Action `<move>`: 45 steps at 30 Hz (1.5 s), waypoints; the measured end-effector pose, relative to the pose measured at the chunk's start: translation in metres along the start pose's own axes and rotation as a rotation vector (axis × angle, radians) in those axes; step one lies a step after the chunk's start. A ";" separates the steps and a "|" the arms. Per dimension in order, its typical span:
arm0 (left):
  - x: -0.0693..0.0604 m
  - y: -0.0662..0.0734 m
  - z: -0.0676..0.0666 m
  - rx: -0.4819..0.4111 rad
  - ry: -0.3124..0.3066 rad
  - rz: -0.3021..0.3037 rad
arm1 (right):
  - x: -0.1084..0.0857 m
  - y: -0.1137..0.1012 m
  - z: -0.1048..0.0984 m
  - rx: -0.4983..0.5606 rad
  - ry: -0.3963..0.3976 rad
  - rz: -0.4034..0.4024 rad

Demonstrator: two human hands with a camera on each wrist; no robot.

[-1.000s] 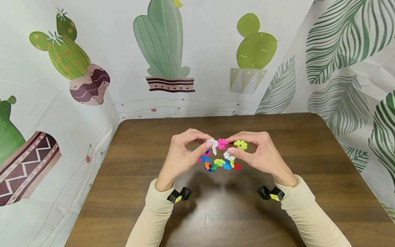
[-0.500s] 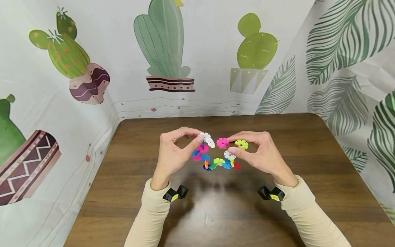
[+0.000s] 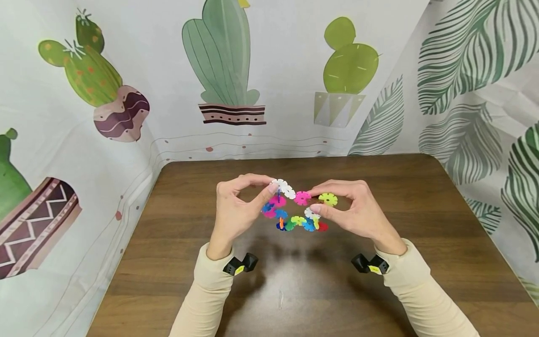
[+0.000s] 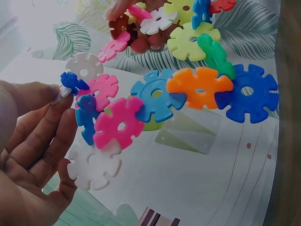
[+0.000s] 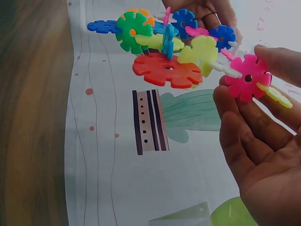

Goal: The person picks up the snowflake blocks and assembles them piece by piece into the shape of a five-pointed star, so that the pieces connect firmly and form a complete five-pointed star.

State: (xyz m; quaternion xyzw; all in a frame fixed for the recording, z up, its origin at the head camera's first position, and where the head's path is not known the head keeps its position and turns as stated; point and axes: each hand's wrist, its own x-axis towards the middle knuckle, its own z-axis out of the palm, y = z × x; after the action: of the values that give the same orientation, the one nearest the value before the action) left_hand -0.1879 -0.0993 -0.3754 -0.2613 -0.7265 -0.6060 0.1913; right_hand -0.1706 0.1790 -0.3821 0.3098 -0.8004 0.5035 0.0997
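A chain of colourful notched snowflake discs hangs in a loop between my hands, above the table. My left hand [image 3: 242, 210] pinches a white disc [image 3: 277, 184] between thumb and index finger at the upper left. A second white disc [image 3: 288, 191] joins it, its edge beside a pink disc [image 3: 302, 198]; whether they interlock is unclear. My right hand [image 3: 358, 206] grips another pink disc [image 5: 247, 77], which carries a yellow disc [image 3: 328, 200]. Along the bottom run an orange disc [image 4: 200, 88], a dark blue disc [image 4: 247, 92], a green disc [image 5: 133, 33] and a red disc [image 5: 167, 70].
Beneath the hands lies a brown wooden table [image 3: 185, 290]. A printed cloth [image 3: 286, 70] with cacti and leaves stands behind it and at the sides. Each wrist wears a small black camera, such as the left camera [image 3: 241, 264].
My left hand has moved left with the white discs, off the place beside the pink one, then nearly stopped. The pink disc has since shifted slightly left, closing the gap. My right hand stays in place.
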 end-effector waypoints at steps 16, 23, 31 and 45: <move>-0.001 0.002 0.002 -0.005 -0.032 0.007 | 0.000 -0.003 0.001 0.013 -0.018 -0.035; -0.001 0.001 0.004 -0.021 -0.039 0.006 | -0.002 -0.001 0.002 0.044 -0.023 -0.023; -0.002 0.000 0.006 -0.044 -0.035 0.000 | -0.003 -0.003 0.003 0.122 0.002 -0.007; 0.000 -0.002 0.007 -0.041 -0.017 0.004 | -0.003 -0.009 0.002 0.214 -0.015 0.183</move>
State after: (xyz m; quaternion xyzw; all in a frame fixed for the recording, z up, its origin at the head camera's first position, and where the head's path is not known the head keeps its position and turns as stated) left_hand -0.1882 -0.0926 -0.3782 -0.2719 -0.7149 -0.6182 0.1810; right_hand -0.1627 0.1757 -0.3776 0.2484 -0.7676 0.5907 0.0137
